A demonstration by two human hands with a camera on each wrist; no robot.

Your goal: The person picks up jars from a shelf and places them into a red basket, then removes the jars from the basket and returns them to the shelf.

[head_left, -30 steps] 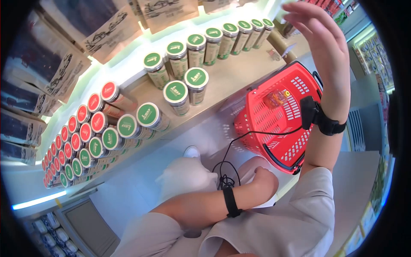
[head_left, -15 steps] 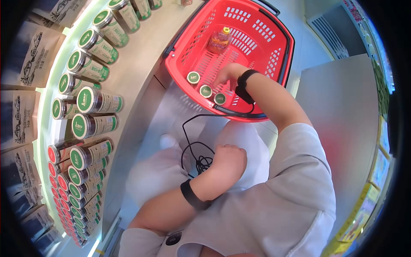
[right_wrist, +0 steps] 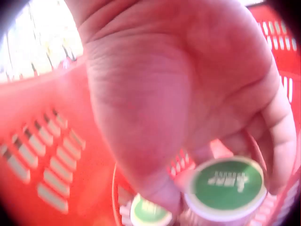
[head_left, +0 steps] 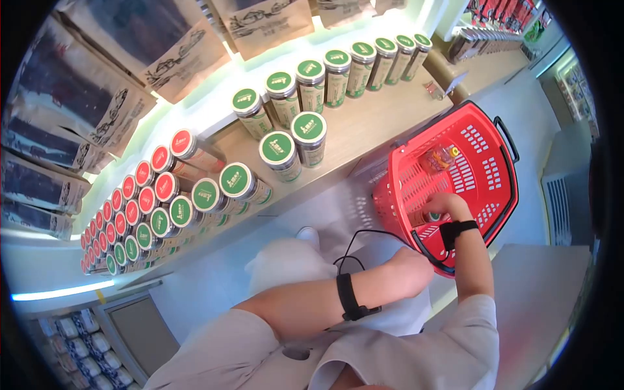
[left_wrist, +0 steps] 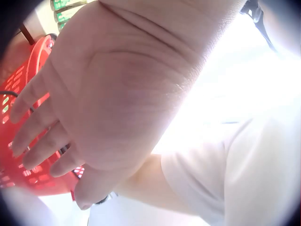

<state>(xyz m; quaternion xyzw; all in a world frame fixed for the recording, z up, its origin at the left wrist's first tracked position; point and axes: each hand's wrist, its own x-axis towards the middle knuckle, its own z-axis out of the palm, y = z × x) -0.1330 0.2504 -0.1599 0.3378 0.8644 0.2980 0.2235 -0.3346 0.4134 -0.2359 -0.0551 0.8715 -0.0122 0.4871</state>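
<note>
In the head view my right hand is down inside a red shopping basket. The right wrist view shows its thumb on one side of a green-lidded jar and its fingers on the other, gripping it just below the lid. A second green-lidded jar stands beside it, partly behind the thumb. Farther along in the basket lies a yellow-capped bottle with reddish contents. My left hand hangs in front of the body, holding nothing; the left wrist view shows its palm and extended fingers.
A wooden shelf at the left carries rows of green-lidded jars and red-lidded jars. Behind them stand printed paper bags. A black cable hangs between the arms. The basket's black handle is at its far end.
My right hand was raised above the basket a second ago; by half a second ago it was down among three jars, where it now grips one. The head view has swung; the left hand stays low.
</note>
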